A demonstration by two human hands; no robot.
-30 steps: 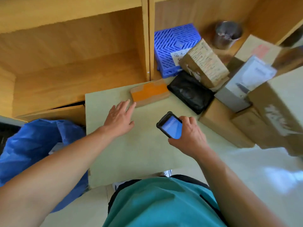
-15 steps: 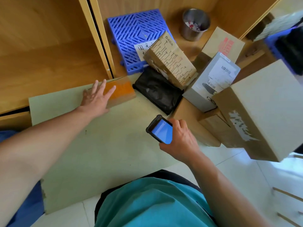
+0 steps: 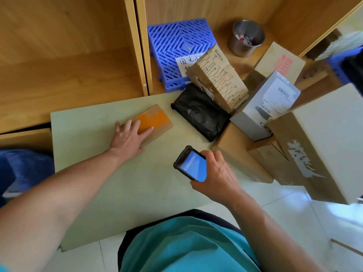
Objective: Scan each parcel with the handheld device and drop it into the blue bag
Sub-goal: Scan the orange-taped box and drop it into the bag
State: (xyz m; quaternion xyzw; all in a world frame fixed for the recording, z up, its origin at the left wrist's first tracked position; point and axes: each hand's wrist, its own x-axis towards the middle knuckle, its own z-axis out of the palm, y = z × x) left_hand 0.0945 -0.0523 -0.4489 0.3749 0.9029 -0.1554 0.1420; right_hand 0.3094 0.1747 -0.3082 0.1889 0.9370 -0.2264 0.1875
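Note:
A small cardboard parcel with orange tape (image 3: 155, 119) lies flat on a pale green board (image 3: 121, 183). My left hand (image 3: 130, 137) rests on its near end, fingers spread over the top. My right hand (image 3: 216, 173) holds the black handheld device (image 3: 191, 163), its blue screen facing up, to the right of the parcel. The blue bag (image 3: 23, 171) shows at the left edge, partly behind my forearm. A black-wrapped parcel (image 3: 200, 112) lies just beyond the device.
Several cardboard boxes pile up on the right, among them a patterned one (image 3: 218, 77), a grey one with a label (image 3: 269, 107) and a large one (image 3: 322, 146). A blue plastic grid (image 3: 176, 46) and a metal cup (image 3: 247, 38) stand in the wooden shelf (image 3: 68, 55).
My left hand has reached forward onto the orange-taped parcel and now lies on it. The device stays in my right hand. The view has swung right, away from the bag.

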